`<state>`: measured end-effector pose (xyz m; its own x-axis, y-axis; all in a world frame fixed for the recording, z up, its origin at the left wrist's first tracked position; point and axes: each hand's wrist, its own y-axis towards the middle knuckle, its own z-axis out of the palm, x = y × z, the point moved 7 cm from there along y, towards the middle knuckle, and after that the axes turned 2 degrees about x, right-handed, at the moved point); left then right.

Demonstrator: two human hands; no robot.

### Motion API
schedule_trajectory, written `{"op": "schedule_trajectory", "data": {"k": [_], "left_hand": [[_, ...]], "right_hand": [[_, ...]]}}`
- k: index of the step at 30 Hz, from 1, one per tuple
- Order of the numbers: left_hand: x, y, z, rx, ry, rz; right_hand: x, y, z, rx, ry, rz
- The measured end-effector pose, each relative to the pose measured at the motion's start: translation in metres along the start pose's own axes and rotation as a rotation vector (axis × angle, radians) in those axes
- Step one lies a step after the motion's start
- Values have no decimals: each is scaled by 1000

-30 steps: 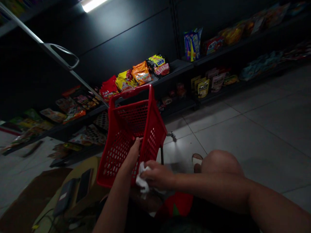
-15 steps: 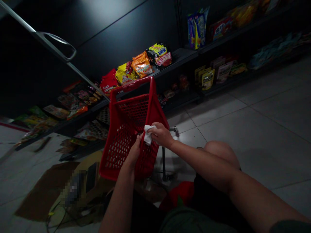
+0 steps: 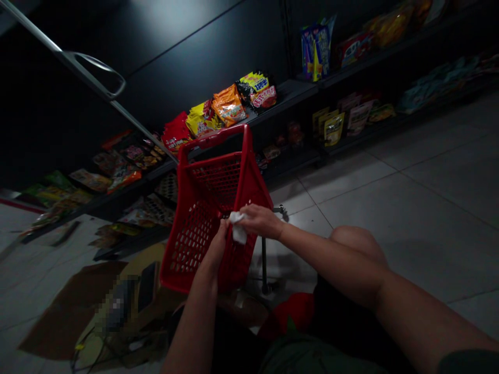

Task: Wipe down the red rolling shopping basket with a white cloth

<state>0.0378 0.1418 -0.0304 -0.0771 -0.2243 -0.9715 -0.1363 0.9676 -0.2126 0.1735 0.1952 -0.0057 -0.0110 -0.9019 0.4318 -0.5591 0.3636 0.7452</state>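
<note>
A red plastic shopping cart (image 3: 255, 182) with perforated basket walls stands tilted in view before me. My left hand (image 3: 218, 241) is closed on the near rim of its basket, thumb on top; some of the fingers are hidden behind the rim. Just to the right, my right hand (image 3: 260, 221) pinches a crumpled white cloth (image 3: 239, 235). The cloth lies against the same rim and hangs down over the outer side wall, close to the left hand's thumb.
Behind the cart runs a dark shelf (image 3: 290, 91) with several bright snack packets (image 3: 228, 106). At lower left, flattened cardboard (image 3: 58, 317) lies on the tiled floor (image 3: 370, 192) near a round stool-like surface (image 3: 158, 254) bearing a dark phone-like object (image 3: 148, 285). A metal pole (image 3: 91, 78) slants across the upper left.
My right hand and the white cloth have slid a little down along the basket rim towards me. The left hand keeps its hold on the rim.
</note>
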Motion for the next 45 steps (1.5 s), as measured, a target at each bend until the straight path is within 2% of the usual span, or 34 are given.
{"op": "schedule_trajectory", "data": {"k": [2,3,5,7,9,10,12,15,18,22,28,32,35,39,42,45], "left_hand": [[-4,-3,5,54,12,38],[-7,-4,5,65,44,71],[-15,-7,2,32,178,158],[-23,-10,-3,-28,394,208],[-27,-13,-6,-77,649,174],[-29,-14,-7,-96,769,141],[-33,-18,-7,-123,940,110],[-37,-22,-6,-147,987,150],[-34,-21,-9,-138,921,199],[-31,-15,-19,-107,835,241],[-32,-19,-23,-88,751,249],[-32,-26,-17,-64,702,249],[-29,-25,-16,-56,666,247],[-28,-20,-17,-58,629,250],[-29,-16,-17,-59,607,250],[-27,-13,-20,-73,542,251]], "right_hand": [[-32,7,-15,-104,-93,224],[-38,7,-17,-126,-131,295],[-29,2,-11,-107,-162,326],[-4,-6,5,-34,-159,230],[22,-13,20,75,-175,73],[32,-15,26,133,-196,-11],[36,-13,30,199,-263,-122],[15,3,19,165,-329,-129],[-15,23,5,68,-321,16],[-44,38,0,-32,-253,199],[-102,50,-26,-373,-124,538],[-118,63,-34,-497,-127,585],[-117,64,-33,-536,-129,632],[-101,54,-20,-447,-72,624],[-74,36,-2,-356,18,581],[-35,9,25,-248,100,547]]}}
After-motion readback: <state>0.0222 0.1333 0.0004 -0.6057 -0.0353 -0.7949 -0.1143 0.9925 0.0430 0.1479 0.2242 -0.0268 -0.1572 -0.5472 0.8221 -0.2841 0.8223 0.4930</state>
